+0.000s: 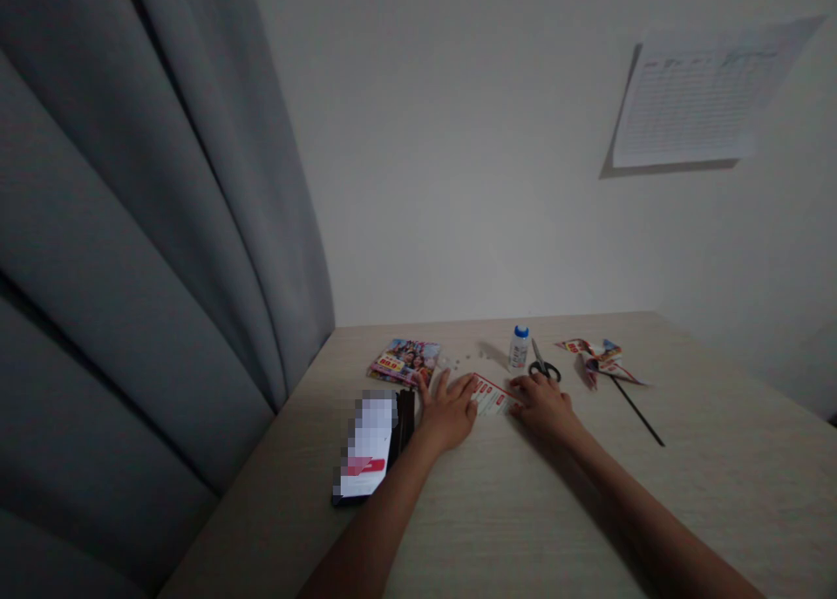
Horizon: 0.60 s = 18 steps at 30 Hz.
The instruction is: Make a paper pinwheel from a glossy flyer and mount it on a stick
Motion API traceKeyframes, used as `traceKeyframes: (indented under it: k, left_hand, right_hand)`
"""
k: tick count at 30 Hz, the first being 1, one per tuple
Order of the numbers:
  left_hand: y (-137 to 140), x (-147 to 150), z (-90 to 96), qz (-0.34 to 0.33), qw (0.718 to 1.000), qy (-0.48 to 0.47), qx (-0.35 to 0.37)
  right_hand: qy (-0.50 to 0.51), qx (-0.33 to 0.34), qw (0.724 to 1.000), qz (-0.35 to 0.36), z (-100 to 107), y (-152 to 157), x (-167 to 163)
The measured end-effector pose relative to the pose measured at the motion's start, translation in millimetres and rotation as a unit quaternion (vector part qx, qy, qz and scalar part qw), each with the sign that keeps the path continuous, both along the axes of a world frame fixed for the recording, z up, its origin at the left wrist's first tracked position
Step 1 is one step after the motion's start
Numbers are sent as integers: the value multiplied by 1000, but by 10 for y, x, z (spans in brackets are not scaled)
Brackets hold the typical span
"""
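A small triangular-looking piece of printed paper [490,397], white with red patches and a red edge, lies on the table between my hands. My left hand [446,414] rests with its fingers spread, the thumb side touching the left edge of the paper. On the opposite side, my right hand [544,405] has its fingertips laid on the paper's right corner, fingers apart. Just beyond that hand are scissors [553,371] with black handles. Next to them stands an upright white bottle [519,352] with a blue cap, its contents not visible.
Left of my left hand lie a phone [370,442] with a lit screen and dark strips or sticks [406,411]. Behind are colourful printed papers [409,360]. A paper pinwheel [598,359] on a black stick lies right. A grey curtain [196,189] borders the table [497,512].
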<state>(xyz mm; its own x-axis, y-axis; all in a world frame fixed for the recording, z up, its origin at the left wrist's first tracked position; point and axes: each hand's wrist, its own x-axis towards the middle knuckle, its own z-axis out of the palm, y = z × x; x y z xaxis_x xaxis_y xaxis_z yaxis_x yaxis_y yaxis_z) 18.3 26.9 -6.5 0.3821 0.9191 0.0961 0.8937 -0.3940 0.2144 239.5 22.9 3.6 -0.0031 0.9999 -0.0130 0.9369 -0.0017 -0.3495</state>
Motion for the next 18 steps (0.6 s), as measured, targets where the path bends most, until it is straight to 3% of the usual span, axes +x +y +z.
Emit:
traceKeyframes:
  k: [18]
  left_hand:
    - [0, -8, -32, 2, 1000, -4, 13]
  right_hand:
    - [-22, -18, 1000, 1, -6, 58, 153]
